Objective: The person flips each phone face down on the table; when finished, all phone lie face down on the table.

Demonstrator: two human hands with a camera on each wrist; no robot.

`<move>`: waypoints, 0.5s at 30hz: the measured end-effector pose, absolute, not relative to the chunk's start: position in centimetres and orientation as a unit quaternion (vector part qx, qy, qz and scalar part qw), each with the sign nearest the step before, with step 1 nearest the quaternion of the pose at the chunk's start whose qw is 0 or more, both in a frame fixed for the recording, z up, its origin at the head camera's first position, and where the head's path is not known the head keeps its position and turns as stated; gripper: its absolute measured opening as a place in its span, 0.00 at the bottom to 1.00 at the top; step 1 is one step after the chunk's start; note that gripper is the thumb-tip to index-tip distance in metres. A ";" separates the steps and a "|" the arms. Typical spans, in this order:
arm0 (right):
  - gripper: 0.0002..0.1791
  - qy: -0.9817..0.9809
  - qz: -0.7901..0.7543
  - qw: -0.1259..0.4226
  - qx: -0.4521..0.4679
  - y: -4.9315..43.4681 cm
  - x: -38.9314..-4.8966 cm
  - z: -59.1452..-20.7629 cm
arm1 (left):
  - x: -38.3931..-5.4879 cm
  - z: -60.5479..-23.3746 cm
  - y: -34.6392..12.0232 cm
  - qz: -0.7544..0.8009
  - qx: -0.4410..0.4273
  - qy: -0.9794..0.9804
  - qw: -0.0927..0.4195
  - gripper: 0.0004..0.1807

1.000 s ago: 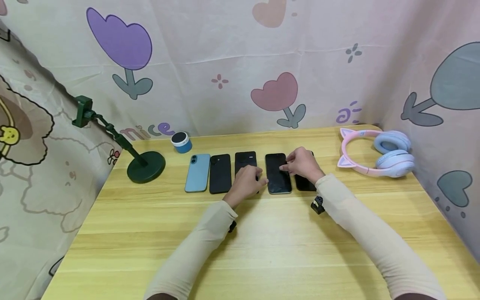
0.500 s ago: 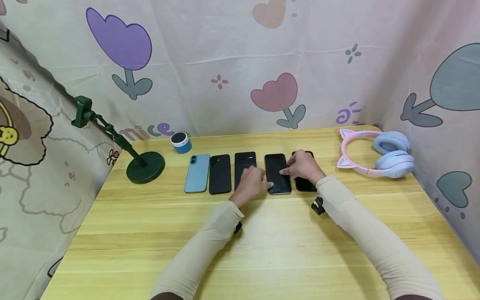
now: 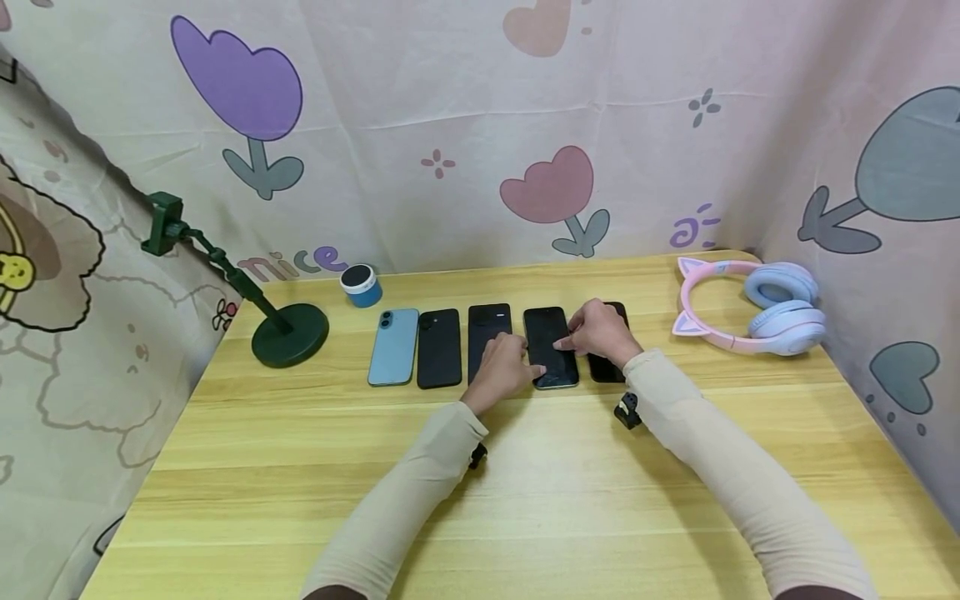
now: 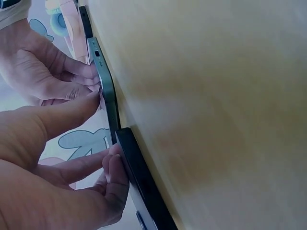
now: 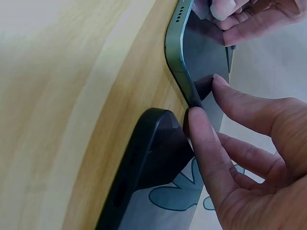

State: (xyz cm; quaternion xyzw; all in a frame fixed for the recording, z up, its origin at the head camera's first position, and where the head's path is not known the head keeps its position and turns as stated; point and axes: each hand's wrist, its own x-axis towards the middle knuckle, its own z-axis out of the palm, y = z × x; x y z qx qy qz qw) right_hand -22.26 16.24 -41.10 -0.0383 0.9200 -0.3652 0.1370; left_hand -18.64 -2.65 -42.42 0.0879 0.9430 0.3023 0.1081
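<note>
The fingers of the right hand [image 3: 600,330] pinch the right edge of the green-edged phone [image 3: 547,333]: thumb on the dark screen, index finger against the side. The left hand [image 3: 498,367] places its thumb at the phone's lower left corner. Its remaining fingers lie at the adjacent black phone [image 3: 489,318]; whether they also grip cannot be determined.

The green-edged phone lies screen up on the surface [image 3: 540,517], fourth from the left in a row of five. The step in hand appears to be a fine adjustment of its position. Apply light, equal pressure from both sides. Slide the phone rather than lifting it; unequal force is likely to rotate it. Check the left fingers: drag on the black phone could displace it.

Maintain clearance from the rightmost phone [image 3: 606,369], partly covered by the right hand. Use the lower edge of the light blue phone [image 3: 393,347], at the row's left end, as an alignment reference. The headphones [image 3: 791,329] are well apart and should not obstruct movement.
</note>
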 end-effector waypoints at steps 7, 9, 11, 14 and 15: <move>0.27 0.918 -0.371 0.138 -0.034 16.1 -22.3 -41.2 | -18.6 -42.4 -2.6 0.315 0.070 0.940 0.108 0.26; 0.28 0.918 -0.370 0.137 -0.031 16.1 -22.3 -41.2 | -18.7 -42.4 -2.7 0.322 0.069 0.938 0.108 0.24; 0.28 0.918 -0.372 0.137 -0.027 16.1 -22.3 -41.1 | -18.7 -42.4 -2.7 0.330 0.066 0.935 0.111 0.22; 0.28 0.915 -0.377 0.139 -0.020 16.1 -22.3 -41.1 | -18.7 -42.3 -2.7 0.342 0.061 0.931 0.115 0.22; 0.29 0.914 -0.380 0.139 -0.017 16.1 -22.3 -41.1 | -18.7 -42.3 -2.8 0.346 0.059 0.929 0.116 0.23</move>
